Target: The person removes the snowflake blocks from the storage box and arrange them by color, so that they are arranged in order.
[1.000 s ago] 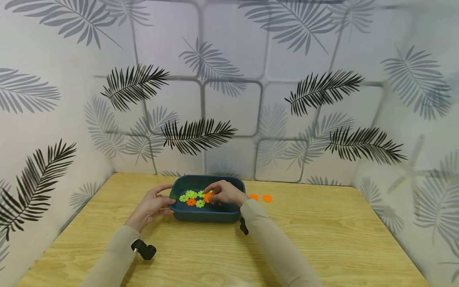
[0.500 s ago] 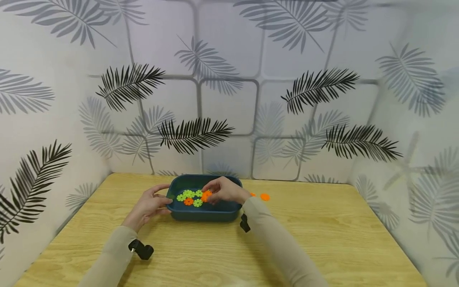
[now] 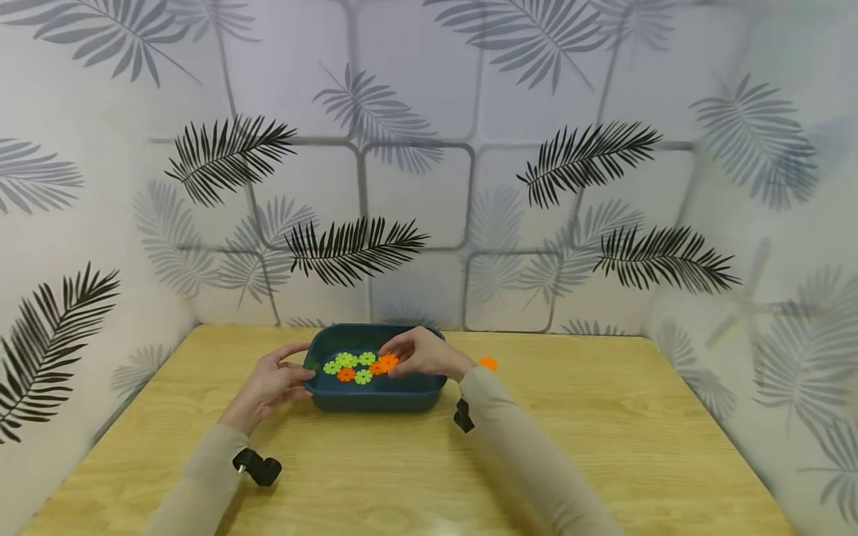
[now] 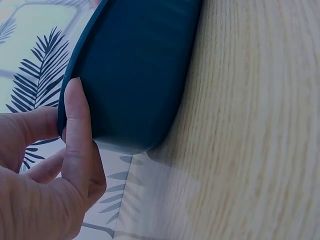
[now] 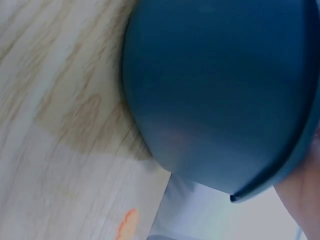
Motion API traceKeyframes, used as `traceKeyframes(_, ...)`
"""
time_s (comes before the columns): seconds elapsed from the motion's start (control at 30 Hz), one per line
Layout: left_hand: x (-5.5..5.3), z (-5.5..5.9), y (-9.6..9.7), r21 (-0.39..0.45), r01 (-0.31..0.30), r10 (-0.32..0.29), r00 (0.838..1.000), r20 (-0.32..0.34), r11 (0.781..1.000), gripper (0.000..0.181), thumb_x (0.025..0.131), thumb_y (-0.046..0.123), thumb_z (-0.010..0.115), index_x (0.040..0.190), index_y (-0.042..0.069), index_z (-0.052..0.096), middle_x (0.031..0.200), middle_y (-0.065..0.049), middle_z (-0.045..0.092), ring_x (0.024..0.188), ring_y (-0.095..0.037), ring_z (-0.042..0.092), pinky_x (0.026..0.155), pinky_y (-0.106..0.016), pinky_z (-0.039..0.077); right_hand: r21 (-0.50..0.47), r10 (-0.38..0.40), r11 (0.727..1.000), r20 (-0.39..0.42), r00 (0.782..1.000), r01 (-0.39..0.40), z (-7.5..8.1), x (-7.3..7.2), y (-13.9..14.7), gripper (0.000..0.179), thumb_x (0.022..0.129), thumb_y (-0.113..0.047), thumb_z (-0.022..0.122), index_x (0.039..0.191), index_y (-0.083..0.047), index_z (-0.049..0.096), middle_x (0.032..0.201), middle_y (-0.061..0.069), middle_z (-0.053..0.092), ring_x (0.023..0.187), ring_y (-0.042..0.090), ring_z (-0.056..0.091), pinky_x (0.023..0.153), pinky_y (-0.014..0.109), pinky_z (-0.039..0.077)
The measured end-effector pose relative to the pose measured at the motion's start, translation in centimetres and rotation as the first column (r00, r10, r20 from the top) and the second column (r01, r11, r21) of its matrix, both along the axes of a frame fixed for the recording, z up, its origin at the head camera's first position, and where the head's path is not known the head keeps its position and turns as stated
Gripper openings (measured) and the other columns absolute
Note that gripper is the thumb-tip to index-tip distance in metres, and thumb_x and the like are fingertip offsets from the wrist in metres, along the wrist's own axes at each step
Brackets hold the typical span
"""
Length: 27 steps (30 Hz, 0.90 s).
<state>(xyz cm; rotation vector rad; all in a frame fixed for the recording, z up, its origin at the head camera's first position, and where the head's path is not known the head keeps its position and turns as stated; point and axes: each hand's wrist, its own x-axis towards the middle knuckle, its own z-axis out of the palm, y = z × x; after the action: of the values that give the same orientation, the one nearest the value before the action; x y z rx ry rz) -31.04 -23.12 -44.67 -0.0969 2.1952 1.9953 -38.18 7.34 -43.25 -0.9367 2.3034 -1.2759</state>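
Observation:
My left hand (image 3: 273, 381) grips the left end of a dark blue plastic bin (image 3: 375, 402), its thumb on the rim (image 4: 64, 95) and other fingers against the outside. Over the bin's inside, my right hand (image 3: 429, 354) pinches an orange notched, flower-shaped disc (image 3: 390, 362) between thumb and fingers. A second orange disc (image 3: 377, 368) lies right beside it and partly overlaps it in the head view. Several lime-green discs (image 3: 363, 377) and another orange disc (image 3: 345, 374) lie on the bin's floor. In the right wrist view the bin wall hides most of the right hand.
On the wooden table (image 3: 402, 469), a loose orange disc (image 3: 488, 363) lies right of the bin, just beyond the right forearm. A leaf-patterned wall covering (image 3: 415, 283) rises behind the table's back edge. Each wrist carries a small black camera (image 3: 258, 467).
The head view has shifted slightly. Two orange discs now show at my right fingertips. Only one loose disc on the table shows now, where two showed before. My left hand keeps its grip.

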Motion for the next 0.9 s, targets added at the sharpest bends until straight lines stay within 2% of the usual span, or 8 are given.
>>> traceKeyframes(0.23,-0.2,0.3,0.0,0.009,0.013,-0.013,1.000,-0.006,1.000,0.067,0.093,0.002,0.063,0.152,0.012,0.033,0.098,-0.007,0.058,0.078,-0.018,0.068,0.070,-0.033,0.061,-0.034,-0.008,0.999,-0.002,1.000,0.008,1.0,0.4,1.3,0.042,0.083,-0.010,0.078,0.123,-0.002,0.067,0.110,0.009,0.071,0.091,0.014,0.067,0.081,0.029,0.058)
traceKeyframes(0.5,-0.2,0.5,-0.1,0.014,0.006,-0.006,1.000,-0.011,1.000,0.068,0.093,0.002,0.063,0.153,0.010,0.032,0.094,-0.005,0.059,0.080,-0.019,0.068,0.068,-0.031,0.061,-0.102,0.006,0.995,0.027,1.000,-0.003,0.7,0.1,2.7,0.041,0.083,-0.007,0.077,0.122,0.000,0.066,0.102,0.012,0.073,0.086,0.017,0.069,0.080,0.036,0.060)
traceKeyframes(0.7,0.0,0.4,0.0,0.011,-0.002,0.002,1.000,0.000,1.000,0.068,0.093,0.002,0.062,0.153,0.011,0.032,0.098,-0.007,0.059,0.078,-0.017,0.068,0.068,-0.032,0.061,-0.109,0.004,0.994,0.014,1.000,-0.002,0.7,0.2,3.7,0.039,0.083,-0.004,0.076,0.121,0.000,0.067,0.110,0.013,0.072,0.087,0.017,0.070,0.081,0.038,0.060)
traceKeyframes(0.9,-0.1,0.3,0.0,0.009,-0.027,0.026,1.000,0.012,1.000,0.068,0.093,0.002,0.063,0.152,0.012,0.033,0.096,-0.007,0.060,0.079,-0.019,0.068,0.065,-0.030,0.061,-0.127,-0.008,0.992,0.046,0.999,0.013,0.8,0.4,4.1,0.041,0.083,-0.001,0.075,0.123,0.001,0.066,0.117,0.015,0.070,0.092,0.019,0.070,0.082,0.036,0.060)
